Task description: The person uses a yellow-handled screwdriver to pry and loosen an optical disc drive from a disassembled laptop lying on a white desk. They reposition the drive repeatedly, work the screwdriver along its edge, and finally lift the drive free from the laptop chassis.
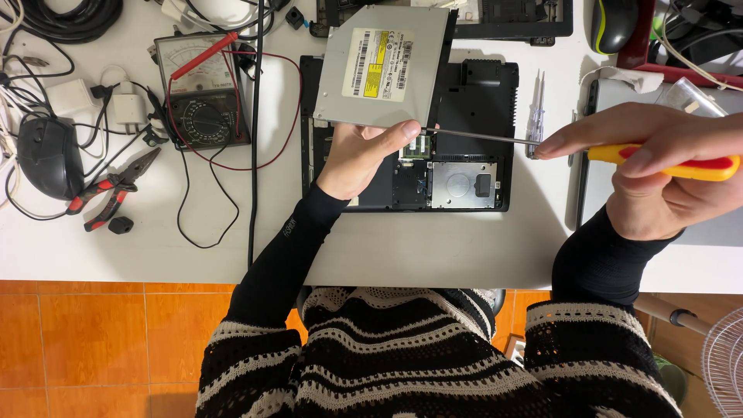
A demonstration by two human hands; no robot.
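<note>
My left hand [357,157] grips the near edge of a flat silver optical drive [385,66] with a white and yellow label, holding it tilted above an open black laptop base [472,108]. My right hand [658,166] holds a screwdriver [619,154] with a yellow and red handle. Its long metal shaft points left, and the tip meets the drive's near right corner by my left thumb. The laptop's underside shows a metal drive bay and a small green memory board.
A multimeter [203,93] with red and black leads, red-handled pliers [108,192], a black mouse [48,155], a white charger [128,108] and cables lie at left on the white table [433,248]. A second mouse [615,23] and a grey laptop [619,97] sit right. Orange floor tiles lie below.
</note>
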